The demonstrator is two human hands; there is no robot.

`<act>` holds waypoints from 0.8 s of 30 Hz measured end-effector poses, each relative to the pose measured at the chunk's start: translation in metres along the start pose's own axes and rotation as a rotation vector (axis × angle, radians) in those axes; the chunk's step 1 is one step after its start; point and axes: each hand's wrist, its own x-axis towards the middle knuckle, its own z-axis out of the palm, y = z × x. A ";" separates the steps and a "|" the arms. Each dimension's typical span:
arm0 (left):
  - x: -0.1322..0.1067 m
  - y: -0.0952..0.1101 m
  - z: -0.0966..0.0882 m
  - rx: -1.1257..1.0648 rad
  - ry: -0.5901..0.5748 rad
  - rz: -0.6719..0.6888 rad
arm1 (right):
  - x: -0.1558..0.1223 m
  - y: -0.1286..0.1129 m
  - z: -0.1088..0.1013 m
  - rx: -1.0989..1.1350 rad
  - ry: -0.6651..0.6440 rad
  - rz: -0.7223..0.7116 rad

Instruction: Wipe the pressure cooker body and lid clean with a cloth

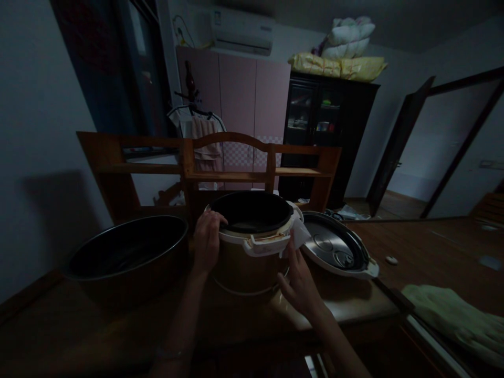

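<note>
A round electric cooker body (244, 270) with a dark inside and a pale rim stands on the wooden desk in front of me. My left hand (208, 236) is curled over the left side of its rim, gripping it. On the other side, my right hand (298, 281) presses a white tissue (300, 232) against the outer rim, beside the front catch. Brownish marks show along the rim there. To the left sits a wide black inner pot (129, 252), open at the top. The cooker's lid (334, 244) lies at the right, metal inner face up.
A wooden shelf rack (228, 176) rises behind the cooker along the desk's far edge. Pale green cloth (452, 315) lies at the lower right. A small white object (391, 260) is right of the lid. The room is dim.
</note>
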 end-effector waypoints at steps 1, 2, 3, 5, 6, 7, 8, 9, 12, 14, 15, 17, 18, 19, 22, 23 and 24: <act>0.000 0.000 0.000 0.001 0.001 -0.002 | 0.001 -0.001 -0.001 -0.007 0.002 -0.004; 0.000 0.000 0.000 0.000 -0.002 -0.002 | 0.002 -0.002 -0.002 -0.019 0.005 -0.009; 0.000 0.001 0.000 -0.001 -0.007 -0.001 | 0.003 -0.003 -0.002 -0.035 0.012 -0.014; 0.000 0.002 0.000 -0.003 -0.016 -0.005 | 0.007 -0.007 -0.005 -0.068 0.035 -0.030; 0.000 0.002 0.000 -0.003 -0.020 -0.010 | 0.009 -0.009 -0.006 -0.079 0.046 -0.039; 0.000 0.003 0.000 -0.002 -0.021 -0.018 | 0.011 -0.012 -0.007 -0.083 0.054 -0.044; 0.000 0.003 -0.001 -0.003 -0.023 -0.027 | 0.013 -0.014 -0.009 -0.081 0.059 -0.045; 0.000 0.003 -0.002 -0.007 -0.025 -0.036 | 0.015 -0.015 -0.010 -0.078 0.060 -0.042; 0.003 0.003 -0.007 -0.045 -0.065 -0.065 | 0.014 -0.015 -0.008 -0.071 0.061 -0.015; 0.007 0.003 -0.012 -0.082 -0.121 -0.090 | 0.010 -0.012 -0.004 -0.075 0.064 -0.007; 0.009 0.003 -0.016 -0.096 -0.151 -0.102 | 0.006 -0.010 0.000 -0.079 0.065 -0.006; 0.013 0.004 -0.022 -0.111 -0.201 -0.111 | -0.002 -0.007 0.007 -0.086 0.063 -0.004; 0.015 0.005 -0.024 -0.116 -0.218 -0.112 | -0.006 -0.007 0.011 -0.088 0.061 0.002; 0.017 0.006 -0.026 -0.125 -0.232 -0.112 | -0.011 -0.006 0.015 -0.087 0.055 0.012; 0.021 0.011 -0.030 -0.154 -0.265 -0.105 | -0.028 -0.007 0.027 -0.074 0.009 0.036; 0.022 0.012 -0.031 -0.156 -0.273 -0.100 | -0.033 -0.007 0.030 -0.080 -0.010 0.022; 0.023 0.013 -0.031 -0.153 -0.280 -0.093 | -0.039 -0.006 0.034 -0.098 -0.033 0.000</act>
